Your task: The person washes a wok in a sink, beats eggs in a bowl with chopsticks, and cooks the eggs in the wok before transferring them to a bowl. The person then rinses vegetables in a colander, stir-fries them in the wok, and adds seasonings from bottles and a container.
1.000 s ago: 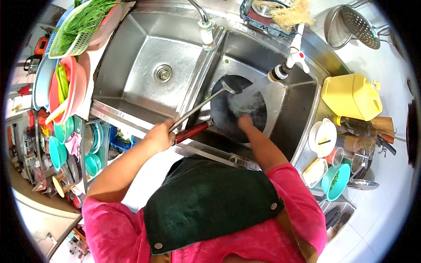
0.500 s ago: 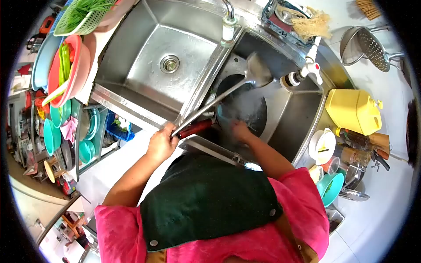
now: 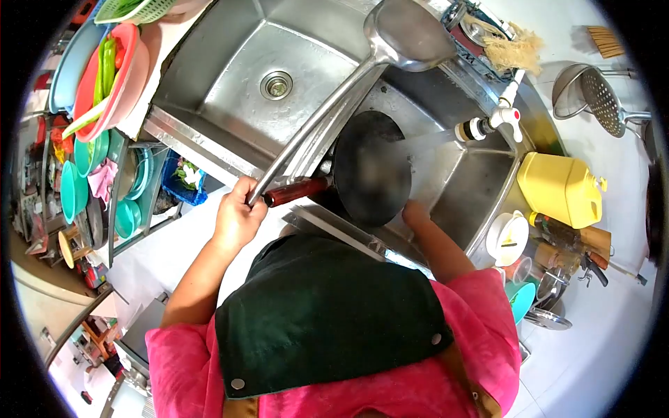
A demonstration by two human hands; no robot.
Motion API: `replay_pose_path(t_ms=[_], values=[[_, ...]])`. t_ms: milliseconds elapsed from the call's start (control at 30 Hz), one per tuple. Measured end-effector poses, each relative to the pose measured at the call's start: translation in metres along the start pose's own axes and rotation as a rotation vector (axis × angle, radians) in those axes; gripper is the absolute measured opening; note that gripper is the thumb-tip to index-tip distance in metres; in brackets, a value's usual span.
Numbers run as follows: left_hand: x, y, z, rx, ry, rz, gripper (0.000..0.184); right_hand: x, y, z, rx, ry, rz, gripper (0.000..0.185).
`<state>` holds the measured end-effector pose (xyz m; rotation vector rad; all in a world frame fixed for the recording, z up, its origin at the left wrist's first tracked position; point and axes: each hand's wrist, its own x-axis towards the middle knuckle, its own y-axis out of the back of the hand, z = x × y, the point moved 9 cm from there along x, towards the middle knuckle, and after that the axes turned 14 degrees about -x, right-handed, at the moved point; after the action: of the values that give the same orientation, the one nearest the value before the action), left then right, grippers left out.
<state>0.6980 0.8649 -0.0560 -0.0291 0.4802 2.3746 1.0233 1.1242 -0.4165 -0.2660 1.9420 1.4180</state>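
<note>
My left hand (image 3: 239,212) is closed round the end of a long metal wok spatula (image 3: 411,36), whose broad blade points up and away over the sink divider. Against the same fingers lies the red-brown handle (image 3: 298,190) of a dark wok (image 3: 373,171); whether they grip it too I cannot tell. The wok is tilted in the right-hand basin, its dark face towards me and blurred by spray. At its lower right rim is my right hand (image 3: 416,214), the fingers hidden behind the wok.
A white tap (image 3: 503,115) sends water towards the wok. To the left lies another steel basin (image 3: 233,83). A yellow jug (image 3: 561,189) and bottles stand at the right, by a hanging skimmer (image 3: 605,101). A pink bowl (image 3: 129,90) holds peppers at the left.
The spatula blade has risen out of the right basin towards the camera. The wok has tilted up, and my right hand has moved from inside it to its lower right rim.
</note>
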Motion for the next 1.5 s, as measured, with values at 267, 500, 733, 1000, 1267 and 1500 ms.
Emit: replay_pose_path(t_ms=[267, 500, 733, 1000, 1267, 1500], values=[[0.001, 0.001, 0.009, 0.095, 0.02, -0.029, 0.015, -0.024, 0.086, -0.094, 0.43, 0.268, -0.03, 0.025], [0.002, 0.001, 0.008, 0.116, 0.024, -0.026, 0.014, 0.012, 0.079, -0.024, 0.306, 0.105, 0.322, 0.029], [0.001, 0.001, 0.005, 0.095, 0.024, -0.025, 0.013, -0.04, 0.069, -0.042, 0.361, 0.227, -0.468, 0.038], [0.003, 0.0, 0.012, 0.149, -0.02, -0.02, 0.013, 0.009, 0.07, 0.0, -0.274, 0.005, -0.067, 0.03], [0.002, -0.001, 0.008, 0.101, 0.004, -0.019, 0.013, 0.018, 0.106, -0.081, 0.451, -0.14, -0.087, 0.026], [0.001, 0.003, 0.006, 0.076, -0.006, -0.008, 0.012, 0.017, 0.099, 0.017, -0.404, -0.227, -0.163, 0.021]])
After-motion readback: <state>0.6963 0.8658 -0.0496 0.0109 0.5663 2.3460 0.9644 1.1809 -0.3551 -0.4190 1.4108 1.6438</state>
